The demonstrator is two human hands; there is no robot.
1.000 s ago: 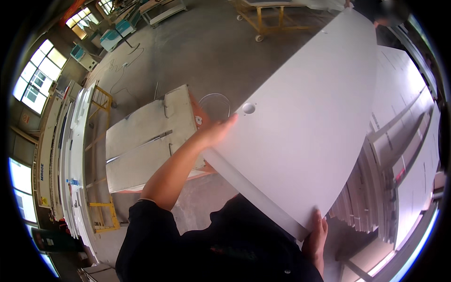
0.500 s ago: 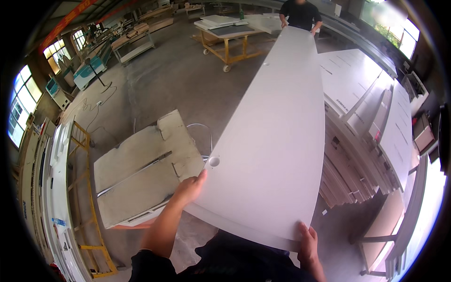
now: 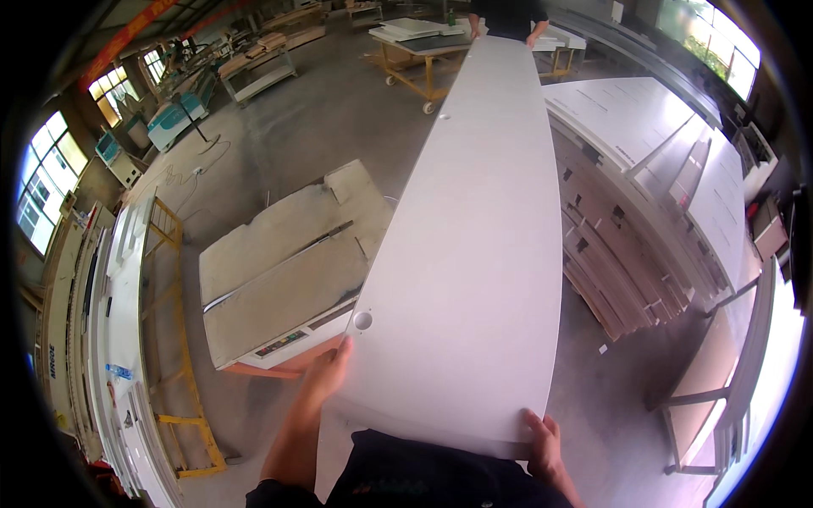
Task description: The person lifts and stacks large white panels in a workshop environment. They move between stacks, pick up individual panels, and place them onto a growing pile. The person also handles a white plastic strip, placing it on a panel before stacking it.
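Observation:
A long white panel (image 3: 474,229) stretches from my waist to another person at the far end. My left hand (image 3: 329,369) grips its left edge, just below a round hole (image 3: 363,320) near that side. At the near right corner my right hand (image 3: 544,436) is closed on the panel, thumb on top. The fingers beneath the board are hidden. At the far end, the other person's hands (image 3: 535,34) hold the panel's two corners.
Left of the panel stands a low machine (image 3: 279,271) with a dusty top and coloured buttons. On the right are stacked white boards (image 3: 610,118). A yellow-framed rack (image 3: 182,372) stands far left; a yellow wheeled table (image 3: 415,63) is at the back.
The panel has shifted left across the view, with both my hands still on it. The low machine now appears farther right and higher, and its button panel shows.

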